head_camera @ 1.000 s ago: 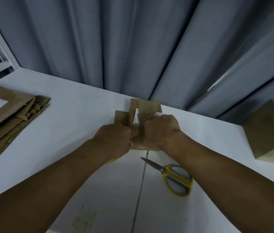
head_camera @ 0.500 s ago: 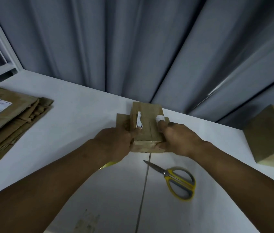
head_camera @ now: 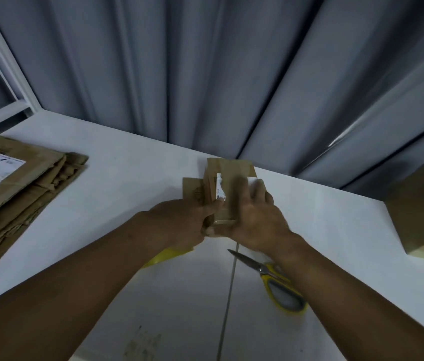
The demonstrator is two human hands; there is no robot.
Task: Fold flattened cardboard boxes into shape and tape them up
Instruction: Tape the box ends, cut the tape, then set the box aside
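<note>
On the table, left hand grips box (right hand presses it).

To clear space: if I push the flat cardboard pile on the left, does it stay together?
Probably not: the cardboard pile is loose, with uneven edges, so sheets may shift. It likely slides easily on the smooth table.

left hand: fingers curled | right hand: flat (fingers straight)

Single head-worn wide view, facing forward-down, close over table; curtain behind.
</note>
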